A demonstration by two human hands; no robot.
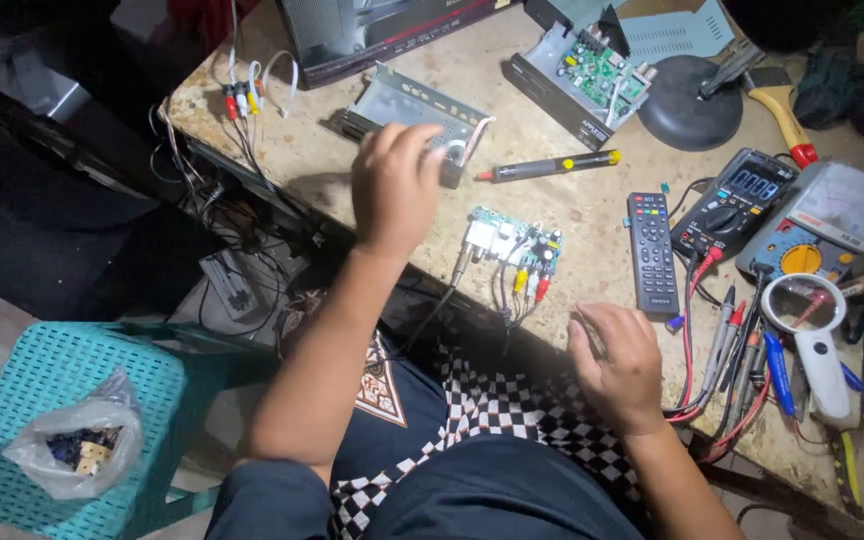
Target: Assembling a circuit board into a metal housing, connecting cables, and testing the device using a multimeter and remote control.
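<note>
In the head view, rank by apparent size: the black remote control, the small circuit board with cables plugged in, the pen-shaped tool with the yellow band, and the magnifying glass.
Largest to smallest as they look:
1. Magnifying glass, though it lies nearer the camera, so unsure.
2. Black remote control.
3. Small circuit board and pen-shaped tool: too alike in area to rank; the tool is longer, the board wider.

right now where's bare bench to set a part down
Bare patches: between the circuit board and remote, below the pen tool; and the left corner between the plugs and metal tray. Right of the remote is crowded: meters, probes, magnifier. The left hand hangs over the tray.
</note>
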